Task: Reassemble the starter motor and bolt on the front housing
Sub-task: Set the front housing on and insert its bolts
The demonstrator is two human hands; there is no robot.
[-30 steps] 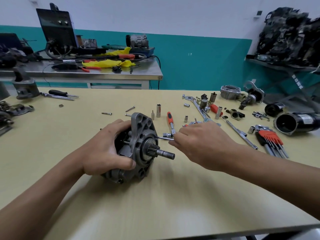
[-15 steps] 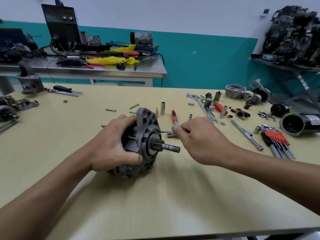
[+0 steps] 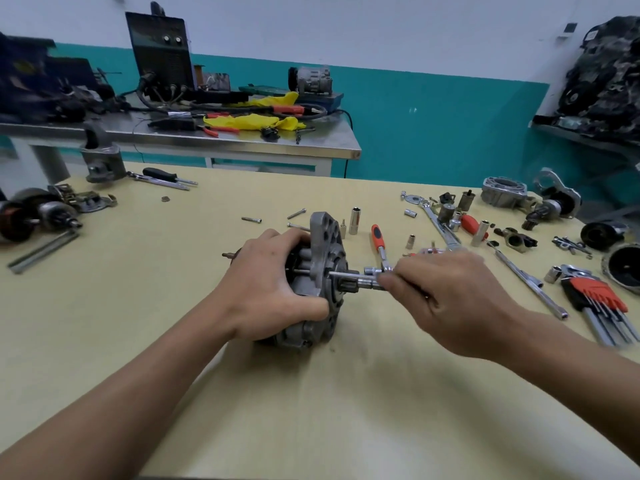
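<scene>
Just left of the R hand (image 3: 450, 299) fingers (image 3: 391, 284), which pinch a long bolt (image 3: 341, 274) now moved onto the front housing (image 3: 323, 233), L hand (image 3: 273, 289) grips starter motor (image 3: 304, 336) on counter (image 3: 346, 410), so bolting prob. begins.

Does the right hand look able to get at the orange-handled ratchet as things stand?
Probably yes: the orange-handled ratchet lies on the table just beyond the right hand, nothing between them. But that hand pinches a long bolt at the front housing, so it must release that first.
</scene>
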